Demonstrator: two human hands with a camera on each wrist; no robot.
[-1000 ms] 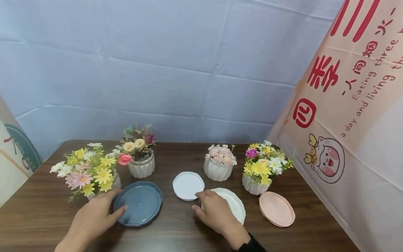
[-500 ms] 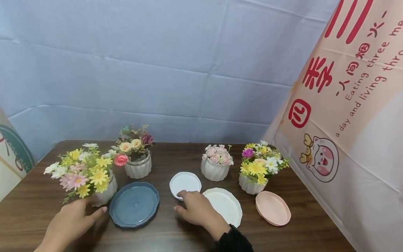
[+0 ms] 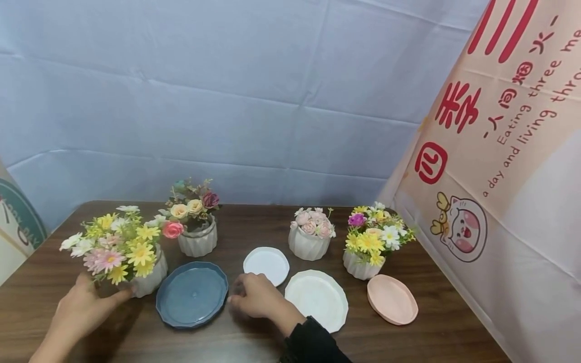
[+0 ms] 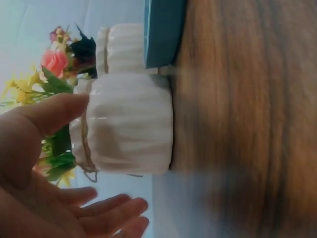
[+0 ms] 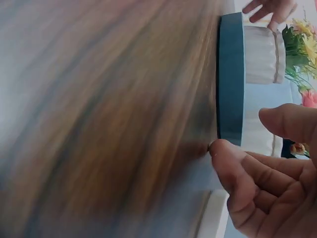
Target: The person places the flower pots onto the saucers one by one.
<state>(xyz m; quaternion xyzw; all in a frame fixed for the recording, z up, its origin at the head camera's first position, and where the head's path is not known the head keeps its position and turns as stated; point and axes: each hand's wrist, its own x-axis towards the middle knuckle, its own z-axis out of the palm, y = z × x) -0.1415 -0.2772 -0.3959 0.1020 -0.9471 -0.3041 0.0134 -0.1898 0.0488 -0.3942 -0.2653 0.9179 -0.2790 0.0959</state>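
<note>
In the head view my left hand is beside a white fluted pot of yellow, white and pink daisies at the left. The left wrist view shows the thumb level with that pot's rim, fingers spread around its side, with a gap between fingers and pot. My right hand, fingers loosely bent and holding nothing, hovers low just right of a round dark blue plate. Its fingertips come close to the plate's edge in the right wrist view. A small white plate lies beyond this hand.
Right of the right hand lie a larger white plate and a pink oval plate. Pots of roses, pale pink flowers and mixed daisies stand further back on the wooden table, before a pale cloth.
My left hand has moved left from the blue plate's edge to the daisy pot. The right hand has moved left from over the larger white plate towards the blue one. The head view has shifted slightly.
</note>
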